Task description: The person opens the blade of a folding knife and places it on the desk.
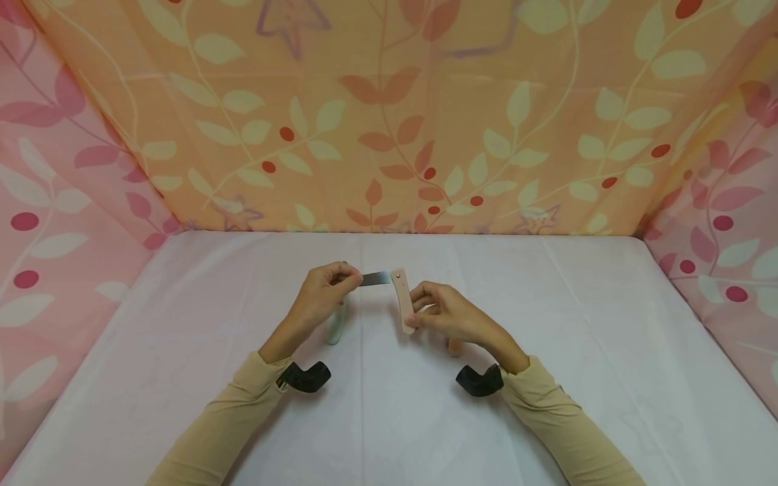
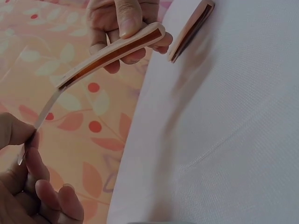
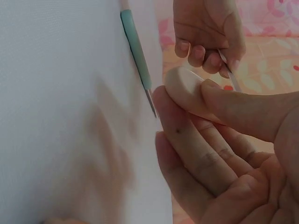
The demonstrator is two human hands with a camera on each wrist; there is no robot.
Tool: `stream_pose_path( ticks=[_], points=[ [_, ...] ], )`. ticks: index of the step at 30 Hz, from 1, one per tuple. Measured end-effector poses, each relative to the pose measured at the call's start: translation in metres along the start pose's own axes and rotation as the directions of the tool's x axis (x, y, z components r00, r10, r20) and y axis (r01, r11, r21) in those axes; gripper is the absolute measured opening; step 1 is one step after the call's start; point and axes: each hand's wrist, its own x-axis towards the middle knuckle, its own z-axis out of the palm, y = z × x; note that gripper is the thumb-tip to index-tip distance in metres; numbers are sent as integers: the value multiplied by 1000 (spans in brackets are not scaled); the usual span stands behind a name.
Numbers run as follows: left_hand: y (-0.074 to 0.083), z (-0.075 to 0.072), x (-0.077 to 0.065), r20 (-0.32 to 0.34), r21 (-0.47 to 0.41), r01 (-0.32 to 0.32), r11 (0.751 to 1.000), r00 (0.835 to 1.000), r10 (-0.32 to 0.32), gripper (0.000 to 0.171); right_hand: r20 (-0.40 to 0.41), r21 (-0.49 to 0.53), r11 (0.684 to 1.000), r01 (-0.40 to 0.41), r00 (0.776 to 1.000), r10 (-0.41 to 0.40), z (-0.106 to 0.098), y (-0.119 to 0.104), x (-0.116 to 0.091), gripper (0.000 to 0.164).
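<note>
A folding knife (image 1: 402, 297) with a pale pinkish handle is held up between both hands, its metal blade (image 1: 375, 278) swung out sideways from the pivot. My left hand (image 1: 325, 290) pinches the free end of the blade between thumb and fingers. The right hand (image 1: 452, 314) grips the lower end of the handle, thumb on one side and fingers on the other. In the left wrist view, the slot along the handle (image 2: 112, 53) faces the camera and shows brown inside.
Beneath the left hand a green handle (image 1: 335, 329) with a thin metal tip lies on the white-covered table (image 1: 389, 418). An orange-brown slotted handle (image 1: 454, 347) lies near the right hand. Patterned cloth (image 1: 389, 155) stands behind and at both sides.
</note>
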Motion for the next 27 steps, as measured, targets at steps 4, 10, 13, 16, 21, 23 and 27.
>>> stream_pose_path(
  ticks=[4,10,13,16,21,23,27],
  points=[
    [0,3,0,-24,-66,30,997,999,-31,21,-19,19,999,-30,999,30,3,-1,1,30],
    [1,10,0,-49,-240,31,970,998,-44,23,-48,47,998,-52,997,54,7,-3,1,31],
    [1,13,-2,-51,-288,10,958,998,-26,24,-58,63,997,-48,997,51,9,-4,1,31],
    [2,15,-3,-46,-323,-3,946,999,-12,24,-64,82,996,-40,997,46,11,-3,1,32],
    [2,15,-3,-41,-353,-8,936,999,-7,25,-68,114,993,-18,997,26,15,-4,0,33],
    [2,15,-2,-39,-360,-8,933,999,-7,25,-71,124,992,-13,997,22,16,-5,0,33],
    [2,16,-3,-23,-396,0,918,1000,-10,26,-74,138,990,2,997,8,18,-5,1,35]
  ],
)
